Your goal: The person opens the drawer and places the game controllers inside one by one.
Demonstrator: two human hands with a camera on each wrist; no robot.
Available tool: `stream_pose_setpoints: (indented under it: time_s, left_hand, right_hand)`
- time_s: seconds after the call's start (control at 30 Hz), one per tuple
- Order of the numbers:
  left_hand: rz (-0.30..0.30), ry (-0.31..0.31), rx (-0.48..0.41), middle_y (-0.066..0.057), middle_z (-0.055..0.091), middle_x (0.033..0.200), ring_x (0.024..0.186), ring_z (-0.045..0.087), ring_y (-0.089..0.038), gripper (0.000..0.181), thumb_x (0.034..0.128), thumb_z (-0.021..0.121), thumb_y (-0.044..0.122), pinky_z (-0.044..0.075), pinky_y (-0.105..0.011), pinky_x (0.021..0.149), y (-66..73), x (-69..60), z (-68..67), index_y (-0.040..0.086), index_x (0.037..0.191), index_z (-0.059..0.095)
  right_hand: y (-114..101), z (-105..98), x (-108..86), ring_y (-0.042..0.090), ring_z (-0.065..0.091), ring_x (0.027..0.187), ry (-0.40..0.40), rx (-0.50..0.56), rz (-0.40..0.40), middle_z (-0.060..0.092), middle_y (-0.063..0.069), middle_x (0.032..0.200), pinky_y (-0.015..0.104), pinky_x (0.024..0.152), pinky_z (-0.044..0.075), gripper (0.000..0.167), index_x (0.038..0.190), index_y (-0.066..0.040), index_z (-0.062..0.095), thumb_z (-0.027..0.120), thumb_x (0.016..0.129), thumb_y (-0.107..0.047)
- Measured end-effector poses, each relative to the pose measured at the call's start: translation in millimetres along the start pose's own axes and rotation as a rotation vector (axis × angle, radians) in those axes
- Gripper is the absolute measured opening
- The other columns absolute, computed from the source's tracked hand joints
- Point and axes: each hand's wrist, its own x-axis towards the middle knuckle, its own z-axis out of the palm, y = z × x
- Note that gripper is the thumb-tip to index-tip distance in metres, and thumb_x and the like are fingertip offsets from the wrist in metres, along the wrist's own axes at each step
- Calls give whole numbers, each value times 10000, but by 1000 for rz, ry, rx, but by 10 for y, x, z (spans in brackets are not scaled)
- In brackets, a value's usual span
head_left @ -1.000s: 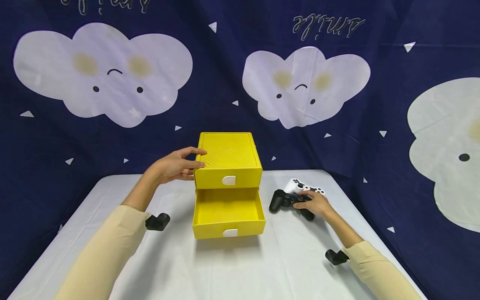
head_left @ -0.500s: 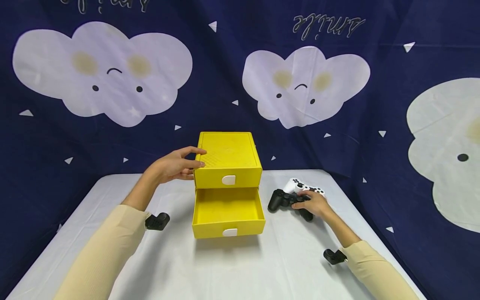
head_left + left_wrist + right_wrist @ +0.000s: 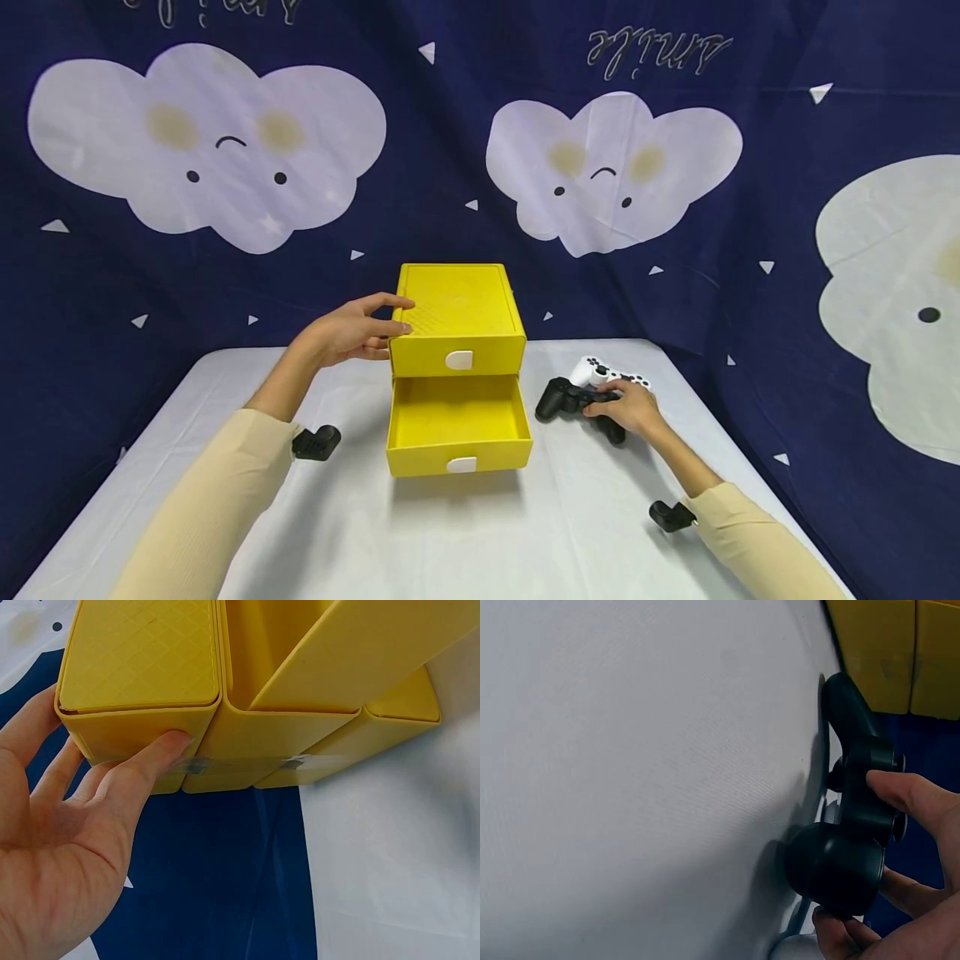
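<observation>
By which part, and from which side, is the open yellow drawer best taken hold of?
Probably by the white tab, coming from the near side: the drawer juts out toward the viewer, and the tab sits about midway along its front panel, with nothing lying before it.

Drawer unit [image 3: 459,302] sits on tbl [image 3: 480,542], 2 controllers [image 3: 554,400] to its R.

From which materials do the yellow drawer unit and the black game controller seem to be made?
Yellow drawer unit: probably moulded plastic, satin finish, from its soft sheen, rounded corners and diamond texture. Black game controller: likely hard plastic, smooth, with soft highlights on its rounded end; a rubbery coating is possible.
</observation>
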Motion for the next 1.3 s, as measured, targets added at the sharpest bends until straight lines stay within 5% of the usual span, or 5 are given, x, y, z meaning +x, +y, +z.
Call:
stream_pose_setpoints:
  time_s: [0.37, 1.03, 1.3]
  left_hand:
    - [6, -1, 22, -163, 496, 1446, 836, 594, -160, 632, 989, 680, 268, 507, -481, 1076, 9, -23, -3, 234, 1551, 394]
    - [3, 1, 11, -154, 486, 1474, 1036, 656, -212, 637, 986, 684, 257, 518, -474, 1065, -1, 0, 1, 236, 1553, 395]
    - [4, 3, 15, -153, 486, 1480, 1061, 656, -221, 640, 985, 686, 260, 519, -471, 1064, -9, 8, 2, 237, 1554, 395]
  right_hand:
    - [-68, -129, -33, 477, 568, 1210, 7, -30, -27, 645, 261, 1311, 553, 981, 481, 583, 1141, -103, 744, 863, 695, -459]
    - [-187, -294, -92, 421, 596, 1134, -13, -26, -25, 668, 225, 1273, 482, 883, 501, 587, 1162, -95, 727, 869, 715, -448]
    - [-263, -384, -107, 362, 625, 1015, -13, -72, -49, 705, 211, 1184, 347, 747, 484, 554, 1099, -114, 748, 869, 701, -480]
